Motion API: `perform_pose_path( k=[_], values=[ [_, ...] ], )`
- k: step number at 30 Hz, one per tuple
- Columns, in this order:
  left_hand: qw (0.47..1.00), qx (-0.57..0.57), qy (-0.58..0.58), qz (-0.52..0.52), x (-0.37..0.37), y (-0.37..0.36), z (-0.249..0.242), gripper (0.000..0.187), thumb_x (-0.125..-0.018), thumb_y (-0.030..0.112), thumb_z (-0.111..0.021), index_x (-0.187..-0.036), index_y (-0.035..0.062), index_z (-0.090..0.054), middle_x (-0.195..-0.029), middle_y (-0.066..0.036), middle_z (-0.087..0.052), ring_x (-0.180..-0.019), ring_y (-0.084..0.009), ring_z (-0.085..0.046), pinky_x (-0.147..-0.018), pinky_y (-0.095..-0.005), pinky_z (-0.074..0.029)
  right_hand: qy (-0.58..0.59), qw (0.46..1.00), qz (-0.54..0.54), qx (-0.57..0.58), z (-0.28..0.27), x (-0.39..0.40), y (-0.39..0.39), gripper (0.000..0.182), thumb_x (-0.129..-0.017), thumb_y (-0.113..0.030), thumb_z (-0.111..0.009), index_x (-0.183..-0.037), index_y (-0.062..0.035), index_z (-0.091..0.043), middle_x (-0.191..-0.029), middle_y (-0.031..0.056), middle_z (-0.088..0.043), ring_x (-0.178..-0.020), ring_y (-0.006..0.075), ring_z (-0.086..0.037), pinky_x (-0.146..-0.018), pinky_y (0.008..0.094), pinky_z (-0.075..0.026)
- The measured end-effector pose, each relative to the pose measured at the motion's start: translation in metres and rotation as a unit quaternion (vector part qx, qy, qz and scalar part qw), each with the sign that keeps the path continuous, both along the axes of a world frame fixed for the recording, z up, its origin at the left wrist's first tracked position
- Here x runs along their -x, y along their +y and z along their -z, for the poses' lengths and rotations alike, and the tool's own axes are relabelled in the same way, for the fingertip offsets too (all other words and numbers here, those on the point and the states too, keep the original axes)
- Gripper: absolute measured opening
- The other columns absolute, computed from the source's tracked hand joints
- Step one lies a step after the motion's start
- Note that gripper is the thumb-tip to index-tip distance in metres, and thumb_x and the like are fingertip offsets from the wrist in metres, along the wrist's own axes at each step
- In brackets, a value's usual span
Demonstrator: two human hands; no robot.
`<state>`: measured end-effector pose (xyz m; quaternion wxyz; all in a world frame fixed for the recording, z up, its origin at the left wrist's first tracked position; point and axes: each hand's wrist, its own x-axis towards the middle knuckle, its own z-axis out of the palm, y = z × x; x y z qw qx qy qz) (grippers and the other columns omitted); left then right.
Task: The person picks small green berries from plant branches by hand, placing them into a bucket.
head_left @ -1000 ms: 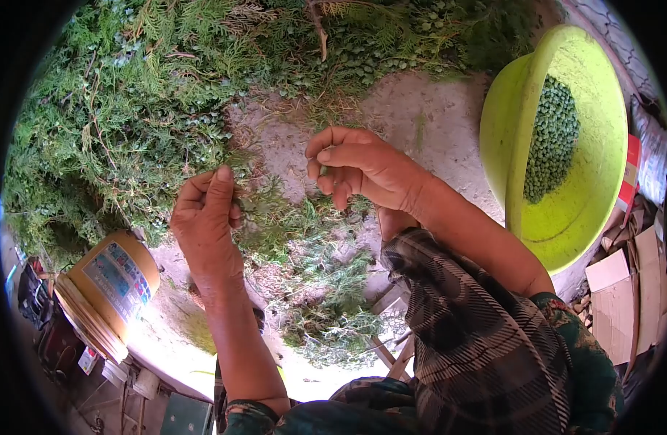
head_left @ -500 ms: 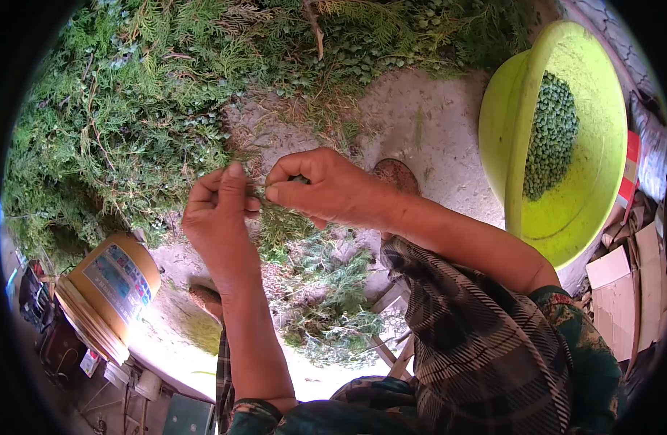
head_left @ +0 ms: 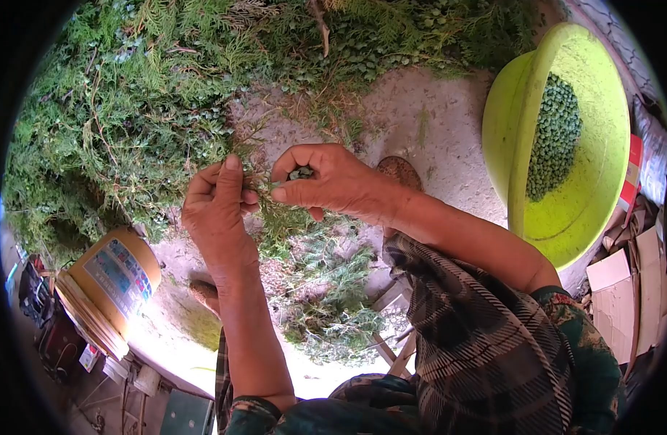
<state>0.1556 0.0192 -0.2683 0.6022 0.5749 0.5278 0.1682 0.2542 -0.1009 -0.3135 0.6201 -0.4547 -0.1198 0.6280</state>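
My left hand [head_left: 221,210] pinches a small green conifer sprig [head_left: 255,177] between thumb and fingers, in the middle of the view. Just to its right is my right hand [head_left: 337,181], its fingers curled and thumb and forefinger close to the sprig. A few green cones [head_left: 302,172] show inside the curl of the right hand. The fingertips of the two hands are a little apart. Under them lie loose cut sprigs [head_left: 326,268] on the ground. At the right, a yellow-green basin [head_left: 587,210] holds a heap of similar green cones [head_left: 554,138].
A large pile of conifer branches [head_left: 130,130] covers the upper left and top. A yellow bucket [head_left: 119,272] stands at the lower left. Flattened cardboard [head_left: 616,297] lies at the right edge. My shoe [head_left: 399,172] rests on the concrete floor [head_left: 449,109].
My right hand has shifted slightly right and its thumb and forefinger have parted a little, showing more of the green cones inside. The left hand keeps its pinch on the sprig.
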Motion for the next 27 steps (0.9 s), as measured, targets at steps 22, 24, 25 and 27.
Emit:
perform_pose_path(
  k=[22, 24, 25, 27],
  values=[
    [0.841, -0.402, 0.293, 0.214, 0.069, 0.056, 0.13, 0.014, -0.076, 0.018, -0.066, -0.085, 0.0067, -0.065, -0.084, -0.014, -0.064, -0.072, -0.031, -0.061, -0.064, -0.0405, -0.047, 0.211, 0.972, 0.078, 0.064, 0.035, 0.001, -0.02, 0.018, -0.086, -0.02, -0.057, -0.083, -0.0024, -0.053, -0.075, 0.0064, -0.051, -0.053, 0.0083, -0.048, -0.041, 0.0242, -0.039],
    [0.849, -0.355, 0.307, 0.242, 0.06, 0.049, 0.132, 0.016, -0.076, 0.019, -0.067, -0.087, 0.0087, -0.065, -0.086, -0.013, -0.063, -0.074, -0.0316, -0.062, -0.065, -0.0403, -0.048, 0.218, 0.972, 0.07, 0.061, 0.038, 0.003, -0.022, 0.017, -0.088, -0.019, -0.055, -0.084, -0.0031, -0.053, -0.076, 0.0069, -0.052, -0.055, 0.0088, -0.049, -0.042, 0.0248, -0.04],
    [0.852, -0.336, 0.338, 0.215, 0.058, 0.047, 0.135, 0.017, -0.075, 0.02, -0.067, -0.087, 0.0076, -0.065, -0.084, -0.013, -0.064, -0.073, -0.0302, -0.062, -0.066, -0.0402, -0.048, 0.224, 0.971, 0.06, 0.055, 0.04, 0.004, -0.022, 0.016, -0.089, -0.019, -0.053, -0.084, -0.0037, -0.053, -0.078, 0.0073, -0.052, -0.056, 0.0093, -0.049, -0.043, 0.0253, -0.04],
    [0.854, -0.319, 0.367, 0.185, 0.058, 0.048, 0.14, 0.018, -0.074, 0.02, -0.067, -0.087, 0.0066, -0.065, -0.083, -0.014, -0.064, -0.073, -0.0288, -0.062, -0.066, -0.0401, -0.048, 0.215, 0.973, 0.046, 0.066, 0.044, 0.006, -0.021, 0.016, -0.089, -0.019, -0.054, -0.084, -0.0042, -0.053, -0.079, 0.0071, -0.053, -0.057, 0.009, -0.05, -0.044, 0.0255, -0.041]
  ],
)
